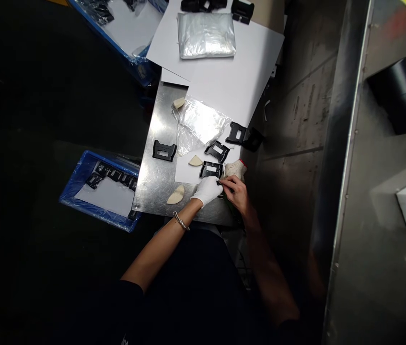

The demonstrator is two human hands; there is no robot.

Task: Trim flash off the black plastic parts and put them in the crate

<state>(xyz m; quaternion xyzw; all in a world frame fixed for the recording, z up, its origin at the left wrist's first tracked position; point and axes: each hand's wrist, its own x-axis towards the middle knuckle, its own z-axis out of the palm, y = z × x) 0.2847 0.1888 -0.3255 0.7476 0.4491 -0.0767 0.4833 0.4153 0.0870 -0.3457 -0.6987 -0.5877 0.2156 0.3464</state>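
My left hand [208, 189], in a white glove, is closed near the front edge of the metal table. My bare right hand [237, 192] meets it, thumb and forefinger pinched at a small dark piece [219, 182] by the glove's fingertips; what the glove itself grips is hidden. Just beyond the glove lies a black plastic part [206, 164] with a rectangular window. Similar black parts rest farther back, one [217, 151] in the middle and another [236, 133] to the right. A balled white glove with a red cuff [235, 169] sits behind my right hand.
Another black part [164, 151] lies left on the metal table [147, 184]. Pale wedge-shaped pieces [176, 195], clear plastic bags [201, 122] and a silvery packet [207, 36] are spread about. Blue-lined bins [80, 179] with black parts stand left; a metal counter [378, 201] runs along the right.
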